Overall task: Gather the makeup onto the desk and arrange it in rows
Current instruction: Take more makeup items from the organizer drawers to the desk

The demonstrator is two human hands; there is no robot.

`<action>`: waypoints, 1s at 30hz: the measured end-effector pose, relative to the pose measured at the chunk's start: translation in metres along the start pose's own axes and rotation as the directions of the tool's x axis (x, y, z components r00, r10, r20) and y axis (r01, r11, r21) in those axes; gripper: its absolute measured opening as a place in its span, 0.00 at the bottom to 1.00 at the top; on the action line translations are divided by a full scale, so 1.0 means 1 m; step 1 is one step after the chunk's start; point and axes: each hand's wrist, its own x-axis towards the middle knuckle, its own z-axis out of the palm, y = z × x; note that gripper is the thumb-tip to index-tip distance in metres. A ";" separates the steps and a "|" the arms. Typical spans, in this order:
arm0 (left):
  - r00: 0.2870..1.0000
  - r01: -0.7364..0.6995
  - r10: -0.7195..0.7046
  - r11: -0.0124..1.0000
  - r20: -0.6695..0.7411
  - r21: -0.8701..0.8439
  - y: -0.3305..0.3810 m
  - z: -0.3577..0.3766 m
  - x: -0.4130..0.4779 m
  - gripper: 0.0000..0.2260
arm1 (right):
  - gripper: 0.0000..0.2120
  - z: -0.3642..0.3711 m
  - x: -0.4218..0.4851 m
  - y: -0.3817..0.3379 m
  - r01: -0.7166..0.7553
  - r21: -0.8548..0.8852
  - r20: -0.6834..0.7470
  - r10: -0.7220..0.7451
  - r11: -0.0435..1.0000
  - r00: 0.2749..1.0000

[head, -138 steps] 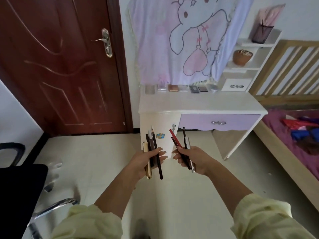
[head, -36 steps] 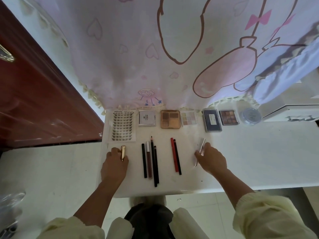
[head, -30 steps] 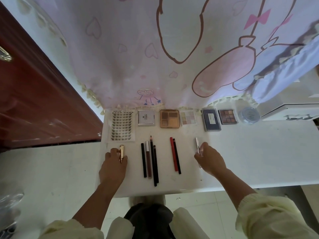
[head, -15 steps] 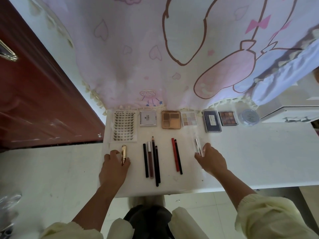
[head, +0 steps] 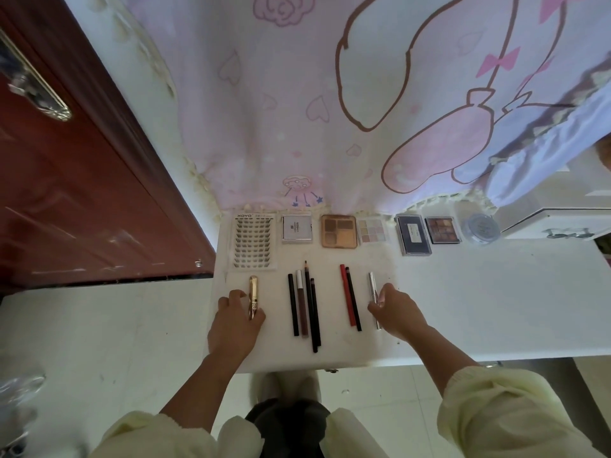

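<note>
On desk (head: 479, 302), gold tube (head: 253, 294); silver pen (head: 372, 285)

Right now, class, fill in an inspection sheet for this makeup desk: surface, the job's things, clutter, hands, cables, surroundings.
Surface: white desk, makeup in two rows.
Job's things: back row holds lash tray, white compact, tan palette, pale palette, dark case, brown palette, round jar; front row holds gold tube, four dark pencils, red pencil beside a black pencil, silver pen.
Clutter: nothing seen.
Hands: left hand pinches the gold tube; right hand pinches the silver pen; both items lie on the desk.
Cables: nothing seen.
Surroundings: cartoon cloth behind, brown door left.
</note>
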 end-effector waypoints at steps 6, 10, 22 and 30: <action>1.000 0.018 -0.018 0.999 -0.019 -0.038 -0.001 -0.010 -0.005 0.25 | 0.16 -0.008 -0.002 -0.001 -0.006 -0.064 -0.059 0.002 0.998 0.998; 0.996 -0.001 -0.001 1.000 -0.087 -0.019 0.001 -0.019 -0.029 0.24 | 0.14 -0.017 -0.010 -0.011 0.120 -0.079 -0.155 -0.131 0.990 0.979; 0.856 0.267 -0.332 0.940 -0.396 -0.211 -0.046 0.017 -0.248 0.21 | 0.18 0.038 -0.133 -0.047 0.789 -0.292 0.144 -0.790 0.541 0.596; 0.587 0.455 -0.607 0.795 -0.536 -0.401 -0.113 0.035 -0.440 0.19 | 0.18 0.117 -0.308 -0.077 0.969 -0.244 0.469 -0.871 0.034 0.148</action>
